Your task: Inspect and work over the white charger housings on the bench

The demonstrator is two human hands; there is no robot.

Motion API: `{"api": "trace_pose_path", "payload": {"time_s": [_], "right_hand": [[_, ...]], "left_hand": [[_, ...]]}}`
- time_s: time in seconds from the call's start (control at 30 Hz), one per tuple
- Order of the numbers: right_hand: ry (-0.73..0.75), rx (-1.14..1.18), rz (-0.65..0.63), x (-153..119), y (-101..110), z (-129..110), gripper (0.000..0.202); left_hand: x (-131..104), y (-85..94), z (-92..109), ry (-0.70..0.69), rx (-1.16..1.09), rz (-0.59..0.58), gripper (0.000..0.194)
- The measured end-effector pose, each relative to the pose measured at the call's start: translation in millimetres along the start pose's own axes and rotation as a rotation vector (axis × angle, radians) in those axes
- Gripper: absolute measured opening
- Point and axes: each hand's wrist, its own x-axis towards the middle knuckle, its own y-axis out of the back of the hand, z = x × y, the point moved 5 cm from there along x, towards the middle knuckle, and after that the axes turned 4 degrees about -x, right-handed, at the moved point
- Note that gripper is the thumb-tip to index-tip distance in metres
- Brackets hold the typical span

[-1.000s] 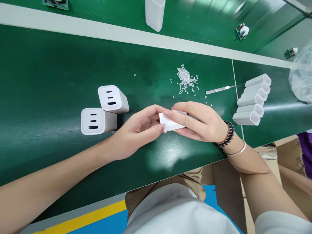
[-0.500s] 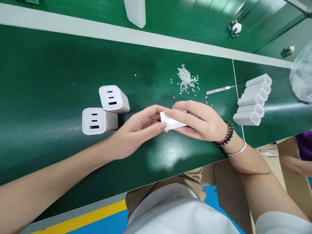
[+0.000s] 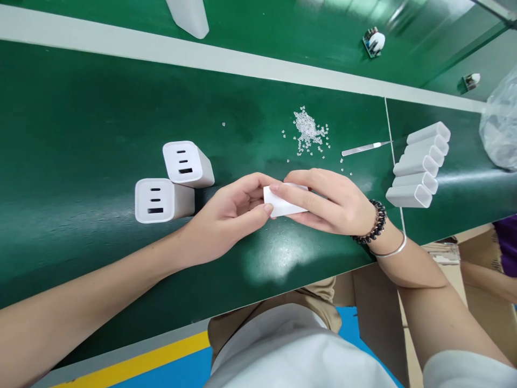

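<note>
A small white casing (image 3: 285, 201) is held between both hands above the green table. My left hand (image 3: 238, 213) pinches its left end with thumb and fingers. Across its top and right end lie the fingers of my right hand (image 3: 331, 202). Two white charger housings with port slots stand to the left, one in front (image 3: 155, 200) and one just behind (image 3: 183, 163), touching each other. Small clear pieces (image 3: 307, 129) lie in a loose pile beyond my hands. A pair of tweezers (image 3: 365, 149) rests right of the pile.
Several white sleeves (image 3: 420, 164) lie in a row at the right, near a clear plastic bag (image 3: 501, 124). Past the pale strip (image 3: 242, 60) are a white housing (image 3: 189, 16) and two small circuit boards (image 3: 374, 42). Another person's arm (image 3: 488, 280) shows at the lower right.
The white housing and the circuit boards beyond the pale strip have moved left. Both hands keep their hold on the casing, which has shifted very slightly left. The other person's arm has moved a little.
</note>
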Motion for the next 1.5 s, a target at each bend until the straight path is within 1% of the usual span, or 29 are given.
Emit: {"api": "trace_pose_path", "payload": {"time_s": [0.1, 0.3, 0.57, 0.7, 0.83, 0.93, 1.1, 1.3, 1.5], "right_hand": [[0.001, -0.005, 0.006, 0.6, 1.1, -0.5, 0.037], [-0.011, 0.006, -0.004, 0.4, 2.0, -0.1, 0.037], [-0.003, 0.013, -0.018, 0.1, 1.5, -0.7, 0.036], [0.003, 0.018, 0.004, 0.3, 2.9, -1.1, 0.036], [-0.013, 0.013, -0.020, -0.2, 1.6, -0.1, 0.037], [-0.006, 0.003, -0.026, -0.8, 0.5, -0.4, 0.038], [0.014, -0.012, 0.008, -0.4, 1.0, -2.1, 0.036], [0.004, 0.022, -0.008, -0.5, 2.2, -0.8, 0.038], [0.007, 0.003, -0.001, -0.9, 1.7, -0.8, 0.038]], "left_hand": [[1.0, -0.6, 1.7, -0.004, 0.000, 0.006, 0.021], [1.1, -0.7, 6.6, -0.029, -0.026, -0.020, 0.020], [0.2, 0.1, 1.8, 0.000, 0.022, -0.036, 0.020], [0.2, 0.6, 2.5, -0.021, 0.008, -0.041, 0.021], [0.4, 0.1, 1.9, -0.017, 0.016, -0.042, 0.022], [0.7, -1.3, 2.1, -0.009, 0.017, -0.035, 0.019], [0.3, -2.5, 2.0, 0.013, 0.028, -0.019, 0.015], [0.6, -1.6, 3.3, -0.025, 0.006, -0.045, 0.019], [0.2, -1.3, 2.0, -0.012, 0.008, -0.034, 0.019]]}}
